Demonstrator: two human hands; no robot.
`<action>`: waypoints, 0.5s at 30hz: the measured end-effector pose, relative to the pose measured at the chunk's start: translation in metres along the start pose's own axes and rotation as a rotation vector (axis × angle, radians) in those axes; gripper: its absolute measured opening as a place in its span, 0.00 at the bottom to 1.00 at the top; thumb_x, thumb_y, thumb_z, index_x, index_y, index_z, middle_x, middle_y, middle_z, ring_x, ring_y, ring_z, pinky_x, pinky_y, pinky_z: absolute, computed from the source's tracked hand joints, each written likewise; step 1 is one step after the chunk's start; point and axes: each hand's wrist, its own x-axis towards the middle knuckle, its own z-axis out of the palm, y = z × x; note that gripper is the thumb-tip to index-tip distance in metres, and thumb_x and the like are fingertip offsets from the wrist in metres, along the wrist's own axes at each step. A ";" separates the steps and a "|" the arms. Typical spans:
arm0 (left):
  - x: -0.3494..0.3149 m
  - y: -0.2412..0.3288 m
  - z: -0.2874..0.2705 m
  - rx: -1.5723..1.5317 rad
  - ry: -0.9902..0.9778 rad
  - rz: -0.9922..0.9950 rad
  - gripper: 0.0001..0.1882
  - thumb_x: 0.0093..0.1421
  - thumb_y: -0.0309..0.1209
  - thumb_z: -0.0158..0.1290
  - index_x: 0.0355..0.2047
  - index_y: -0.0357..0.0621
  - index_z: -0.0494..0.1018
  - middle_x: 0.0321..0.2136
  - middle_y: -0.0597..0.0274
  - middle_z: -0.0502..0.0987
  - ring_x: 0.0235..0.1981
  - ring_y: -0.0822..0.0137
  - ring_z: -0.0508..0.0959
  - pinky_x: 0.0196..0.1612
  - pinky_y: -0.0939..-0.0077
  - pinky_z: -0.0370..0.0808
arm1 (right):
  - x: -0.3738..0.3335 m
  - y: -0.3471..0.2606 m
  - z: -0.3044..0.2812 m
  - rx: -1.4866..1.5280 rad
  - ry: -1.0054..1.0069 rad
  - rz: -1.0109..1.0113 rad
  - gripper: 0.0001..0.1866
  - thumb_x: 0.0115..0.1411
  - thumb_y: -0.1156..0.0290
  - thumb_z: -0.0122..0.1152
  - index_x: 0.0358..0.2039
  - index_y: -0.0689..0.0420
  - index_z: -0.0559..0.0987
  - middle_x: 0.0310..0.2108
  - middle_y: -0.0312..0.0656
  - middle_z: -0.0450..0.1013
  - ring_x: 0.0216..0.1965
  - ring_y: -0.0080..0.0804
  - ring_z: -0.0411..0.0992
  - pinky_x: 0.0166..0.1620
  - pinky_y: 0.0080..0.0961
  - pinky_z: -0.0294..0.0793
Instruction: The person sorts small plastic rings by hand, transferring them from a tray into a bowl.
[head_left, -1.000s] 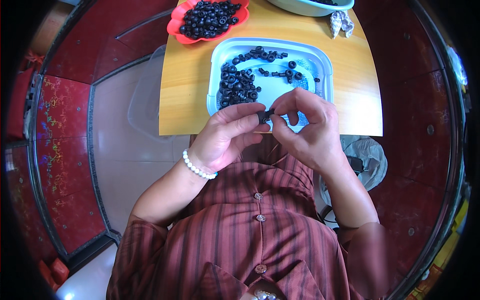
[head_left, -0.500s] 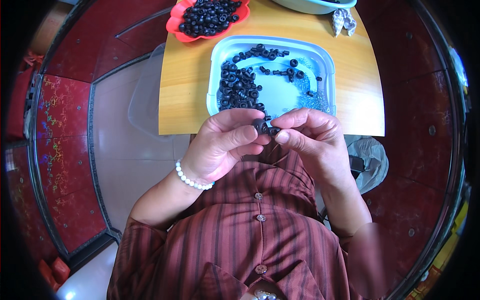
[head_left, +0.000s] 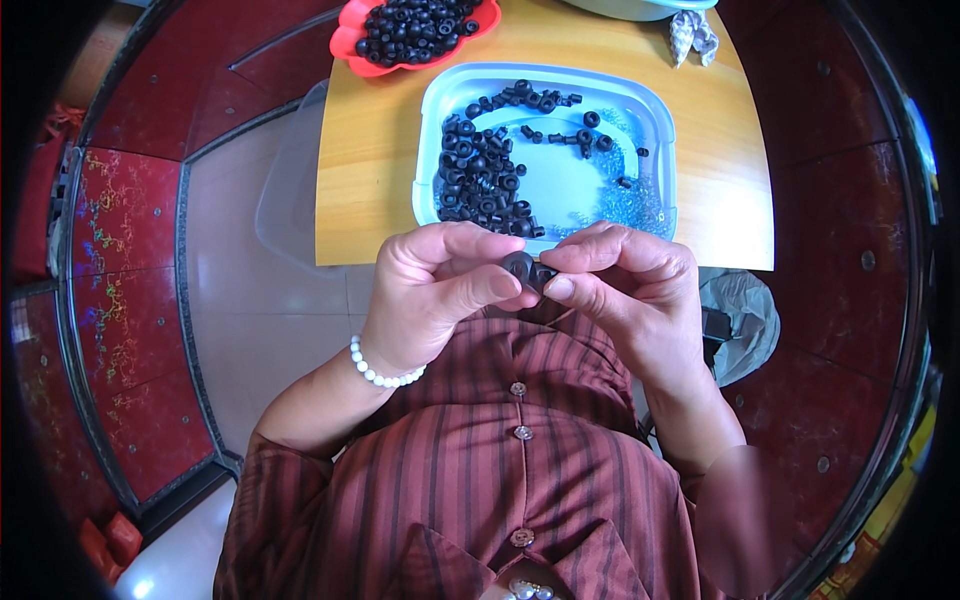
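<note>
Both hands meet in front of my body, just off the near edge of the table. My left hand (head_left: 435, 285), with a white bead bracelet at its wrist, pinches a round black plastic piece (head_left: 519, 265) between thumb and forefinger. Touching that piece from the right is a smaller black plastic piece (head_left: 542, 275), pinched by my right hand (head_left: 625, 285). Whether one piece sits inside the other I cannot tell. Just beyond my fingers stands a pale blue tray (head_left: 425, 150) with many black parts (head_left: 480, 175) on its left side and tiny clear bits (head_left: 635, 205) on its right.
On the wooden table (head_left: 375, 150), a red scalloped dish (head_left: 347, 40) heaped with round black parts stands at the far left. A pale green basin (head_left: 630, 10) and a crumpled grey-white scrap (head_left: 693, 38) lie at the far right. A plastic bag (head_left: 745, 325) hangs below the table's right side.
Both hands have come slightly nearer my body with the pieces. The two black pieces are turned a little and sit closer together. The view has shifted slightly.
</note>
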 end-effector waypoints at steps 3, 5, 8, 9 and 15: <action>0.000 0.001 0.005 0.010 -0.040 0.076 0.12 0.52 0.18 0.57 0.38 0.32 0.74 0.33 0.51 0.78 0.32 0.64 0.81 0.38 0.75 0.81 | 0.001 0.000 -0.001 0.150 -0.041 0.069 0.07 0.53 0.85 0.60 0.34 0.68 0.78 0.32 0.44 0.76 0.34 0.27 0.75 0.41 0.22 0.76; 0.000 0.004 0.008 0.054 -0.046 0.081 0.12 0.51 0.18 0.58 0.37 0.32 0.74 0.32 0.52 0.78 0.32 0.65 0.81 0.38 0.77 0.80 | 0.001 0.001 -0.002 0.265 -0.076 0.132 0.07 0.52 0.85 0.60 0.34 0.68 0.78 0.32 0.45 0.76 0.34 0.28 0.75 0.42 0.23 0.77; -0.001 0.002 0.004 0.166 -0.072 0.143 0.12 0.51 0.20 0.60 0.37 0.32 0.74 0.32 0.55 0.78 0.32 0.69 0.80 0.37 0.81 0.78 | -0.002 0.007 -0.006 0.355 -0.092 0.149 0.08 0.52 0.84 0.61 0.35 0.68 0.78 0.32 0.45 0.76 0.35 0.28 0.76 0.41 0.23 0.77; 0.000 0.000 0.002 0.234 -0.093 0.200 0.12 0.50 0.21 0.60 0.37 0.33 0.74 0.33 0.56 0.77 0.32 0.71 0.79 0.36 0.83 0.77 | -0.002 0.007 -0.007 0.356 -0.092 0.186 0.08 0.52 0.84 0.61 0.35 0.67 0.78 0.32 0.45 0.76 0.34 0.28 0.76 0.40 0.22 0.77; 0.006 -0.003 0.002 0.227 -0.099 0.243 0.12 0.51 0.25 0.61 0.36 0.35 0.75 0.36 0.59 0.76 0.35 0.74 0.76 0.40 0.83 0.73 | 0.000 0.009 -0.008 0.456 -0.106 0.266 0.09 0.53 0.81 0.62 0.36 0.66 0.78 0.31 0.43 0.76 0.31 0.25 0.74 0.36 0.20 0.75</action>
